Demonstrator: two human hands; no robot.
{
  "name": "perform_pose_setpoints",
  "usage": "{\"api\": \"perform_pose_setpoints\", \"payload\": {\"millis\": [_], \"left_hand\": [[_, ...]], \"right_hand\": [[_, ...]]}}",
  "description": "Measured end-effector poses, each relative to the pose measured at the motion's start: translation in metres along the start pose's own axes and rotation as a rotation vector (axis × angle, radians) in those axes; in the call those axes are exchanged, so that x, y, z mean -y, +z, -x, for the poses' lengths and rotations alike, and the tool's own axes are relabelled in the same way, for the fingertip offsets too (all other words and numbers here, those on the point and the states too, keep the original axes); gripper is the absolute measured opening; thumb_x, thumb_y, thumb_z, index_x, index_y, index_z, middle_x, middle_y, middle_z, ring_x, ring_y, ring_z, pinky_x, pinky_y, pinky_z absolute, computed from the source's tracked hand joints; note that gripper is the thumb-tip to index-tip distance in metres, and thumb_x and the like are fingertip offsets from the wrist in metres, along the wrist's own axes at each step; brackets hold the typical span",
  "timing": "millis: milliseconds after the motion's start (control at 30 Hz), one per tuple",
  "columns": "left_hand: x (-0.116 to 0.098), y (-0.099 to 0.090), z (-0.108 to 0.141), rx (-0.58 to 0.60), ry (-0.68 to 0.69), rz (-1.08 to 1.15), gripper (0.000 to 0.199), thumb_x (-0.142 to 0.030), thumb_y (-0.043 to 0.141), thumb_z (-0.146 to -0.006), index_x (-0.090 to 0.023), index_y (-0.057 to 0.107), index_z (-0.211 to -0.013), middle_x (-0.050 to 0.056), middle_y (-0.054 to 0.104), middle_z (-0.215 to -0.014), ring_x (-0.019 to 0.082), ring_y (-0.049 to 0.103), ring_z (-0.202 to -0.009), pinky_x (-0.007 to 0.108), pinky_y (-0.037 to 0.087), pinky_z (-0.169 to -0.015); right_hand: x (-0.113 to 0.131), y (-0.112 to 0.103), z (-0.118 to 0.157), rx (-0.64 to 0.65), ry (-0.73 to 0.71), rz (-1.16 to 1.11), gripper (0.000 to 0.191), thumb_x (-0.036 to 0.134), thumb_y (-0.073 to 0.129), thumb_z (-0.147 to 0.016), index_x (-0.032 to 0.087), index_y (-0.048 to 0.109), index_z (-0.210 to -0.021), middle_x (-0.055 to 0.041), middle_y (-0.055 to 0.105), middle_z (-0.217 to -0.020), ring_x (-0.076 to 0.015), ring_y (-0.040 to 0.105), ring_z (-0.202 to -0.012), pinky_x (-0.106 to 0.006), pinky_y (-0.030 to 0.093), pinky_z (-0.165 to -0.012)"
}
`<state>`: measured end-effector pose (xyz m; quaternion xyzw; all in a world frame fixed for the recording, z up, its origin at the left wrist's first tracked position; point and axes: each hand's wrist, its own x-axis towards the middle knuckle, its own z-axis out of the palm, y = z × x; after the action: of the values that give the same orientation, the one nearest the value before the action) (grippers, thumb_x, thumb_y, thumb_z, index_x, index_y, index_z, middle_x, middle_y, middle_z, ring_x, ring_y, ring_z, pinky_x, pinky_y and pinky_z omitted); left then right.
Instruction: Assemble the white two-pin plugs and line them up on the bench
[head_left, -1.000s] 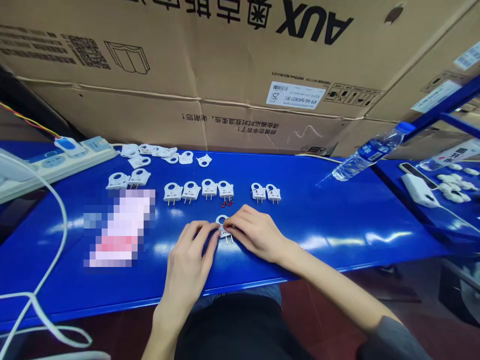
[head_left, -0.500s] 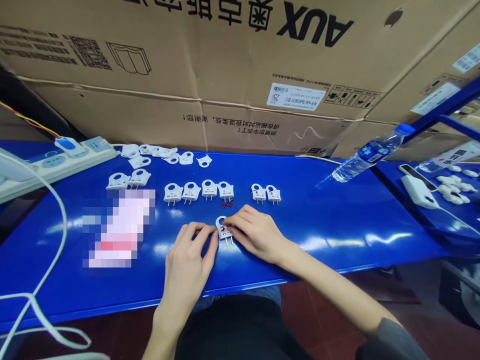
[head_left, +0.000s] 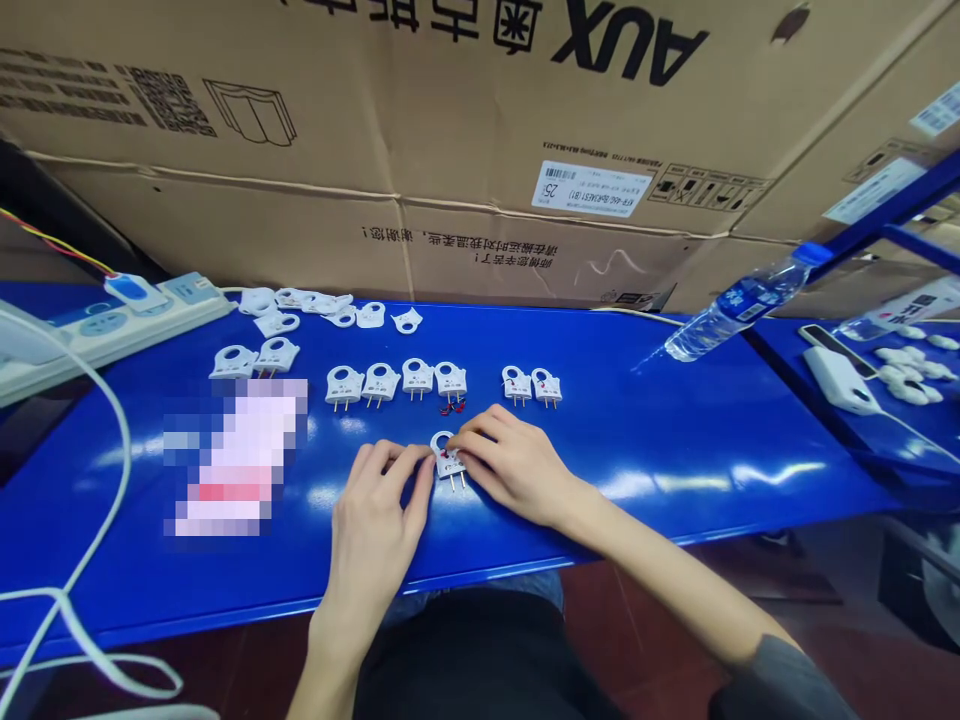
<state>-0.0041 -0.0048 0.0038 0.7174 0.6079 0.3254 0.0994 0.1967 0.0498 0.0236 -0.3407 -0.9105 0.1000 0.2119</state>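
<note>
A white two-pin plug housing (head_left: 448, 463) with a ring-shaped top lies on the blue table, its metal pins pointing toward me. My left hand (head_left: 381, 510) pinches its left edge between thumb and fingers. From the other side my right hand (head_left: 517, 468) grips it, with fingertips over the inside, where small red and dark wires show. Just beyond lies a row of similar plug housings (head_left: 417, 378), and a bundle of red and black wires (head_left: 452, 407) sits by the pins of one. Two more housings (head_left: 516, 385) with wires inside are to the right.
White ring-shaped parts (head_left: 370, 315) are scattered at the back left, near a power strip (head_left: 112, 325) with a white cable. A pixelated pink sheet (head_left: 244, 450) lies at left. A water bottle (head_left: 739, 308) leans at right, near a white adapter (head_left: 838, 380). Cardboard boxes (head_left: 465, 190) stand behind.
My right fingertips have shifted slightly over the inside of the plug housing. Both hands stay on it, and the camera view has moved a little.
</note>
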Motion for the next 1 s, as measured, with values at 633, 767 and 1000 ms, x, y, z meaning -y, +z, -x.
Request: {"api": "perform_pose_setpoints", "payload": {"millis": [633,767,1000], "left_hand": [[-0.0016,-0.0005,0.0000,0.001,-0.003,-0.028,0.020,-0.034,0.051,-0.105,-0.023,0.068,-0.103,0.002,0.061,-0.090,0.019,0.056,-0.087,0.031,0.043,-0.074],[-0.0024,-0.0003,-0.0001,0.012,-0.004,-0.044,0.021,-0.033,0.050,-0.105,-0.023,0.067,-0.101,0.001,0.060,-0.086,0.019,0.055,-0.085,0.031,0.042,-0.072],[-0.0033,0.0008,0.0005,0.037,-0.009,-0.070,0.022,-0.035,0.048,-0.105,-0.023,0.066,-0.099,0.001,0.058,-0.083,0.019,0.055,-0.083,0.030,0.041,-0.069]], "right_hand": [[0.0020,0.0005,-0.0025,0.014,0.048,-0.038,0.024,0.028,0.049,-0.109,0.018,0.070,-0.114,-0.0072,0.072,-0.105,-0.0213,0.059,-0.097,-0.035,0.053,-0.085],[0.0020,-0.0002,-0.0031,0.012,0.048,-0.052,0.024,0.026,0.049,-0.109,0.017,0.071,-0.114,-0.0080,0.073,-0.106,-0.0215,0.060,-0.098,-0.035,0.053,-0.086],[0.0019,-0.0013,-0.0031,0.019,0.036,-0.046,0.024,0.028,0.049,-0.109,0.017,0.070,-0.114,-0.0081,0.072,-0.105,-0.0213,0.059,-0.097,-0.036,0.054,-0.085]]}}
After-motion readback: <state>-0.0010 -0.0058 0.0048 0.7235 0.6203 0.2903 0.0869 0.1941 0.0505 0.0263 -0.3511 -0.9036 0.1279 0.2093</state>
